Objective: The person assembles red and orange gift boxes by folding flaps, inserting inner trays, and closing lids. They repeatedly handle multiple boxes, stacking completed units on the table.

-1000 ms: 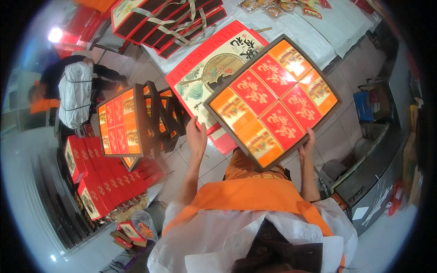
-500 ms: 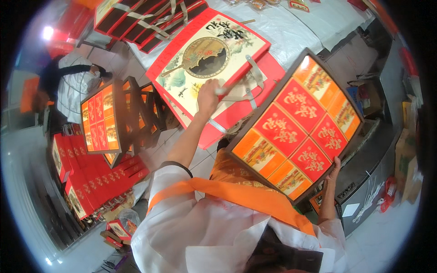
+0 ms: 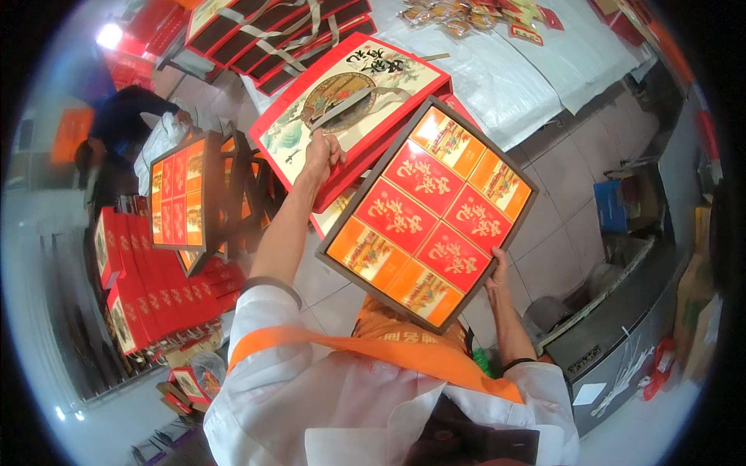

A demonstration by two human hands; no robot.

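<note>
My left hand [image 3: 322, 158] is closed at the near edge of a red gift box [image 3: 418, 76] with a cream printed face, and it appears to grip the pale ribbon handle [image 3: 346, 106] that crosses this face. With fingers closed on its lower right rim, my right hand [image 3: 498, 272] holds up a dark-framed tray [image 3: 351, 278] packed with red and orange small boxes [image 3: 422, 180]. The tilted tray overlaps the gift box's right side. Part of another red and cream panel shows beneath the gift box.
Several red gift bags [image 3: 268, 43] stand at the table's far left. Packaged items [image 3: 458, 17] lie on the white-covered table [image 3: 497, 85]. Stacked filled trays [image 3: 180, 203] and red boxes [image 3: 148, 287] are at left, near another person [image 3: 128, 116]. A grey machine [image 3: 614, 353] stands at right.
The tray has moved left, against the gift box. My left hand has moved left along the box, and the ribbon handle now lies across its printed face.
</note>
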